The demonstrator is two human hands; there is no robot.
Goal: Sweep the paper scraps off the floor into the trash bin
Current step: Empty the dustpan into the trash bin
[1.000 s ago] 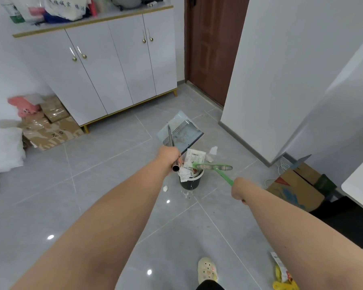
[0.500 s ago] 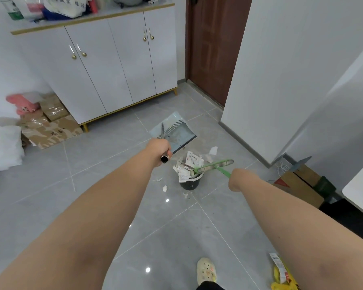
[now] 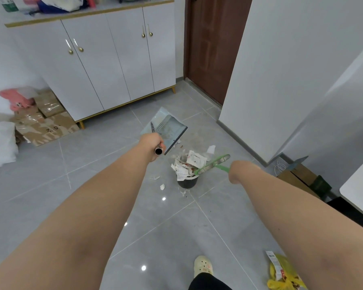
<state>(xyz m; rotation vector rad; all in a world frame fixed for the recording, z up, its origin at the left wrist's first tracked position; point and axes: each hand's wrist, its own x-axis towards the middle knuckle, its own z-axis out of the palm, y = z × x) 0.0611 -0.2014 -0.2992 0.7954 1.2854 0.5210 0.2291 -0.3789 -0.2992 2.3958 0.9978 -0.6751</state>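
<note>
A small dark trash bin (image 3: pixel 187 182) stands on the grey tile floor, heaped with paper scraps (image 3: pixel 188 165) that stick out over its rim. My left hand (image 3: pixel 152 146) grips the metal handle of a grey-blue dustpan (image 3: pixel 169 127), which is raised and tilted just behind and left of the bin. My right hand (image 3: pixel 238 170) grips the green handle of a small broom (image 3: pixel 213 164) whose head lies on the scraps at the bin's right rim. Loose paper bits (image 3: pixel 162 186) lie on the floor left of and in front of the bin.
A white cabinet (image 3: pixel 105 65) on gold legs lines the back wall, flattened cardboard (image 3: pixel 44 124) to its left. A brown door (image 3: pixel 210 49) is behind, a white wall corner (image 3: pixel 220 120) to the right. A cardboard box (image 3: pixel 298 176) and yellow bag (image 3: pixel 283 273) sit right. My shoe (image 3: pixel 202 266) is near.
The dustpan has lifted away from the bin, up and to the left. The broom head has stayed on the scraps at the bin's rim.
</note>
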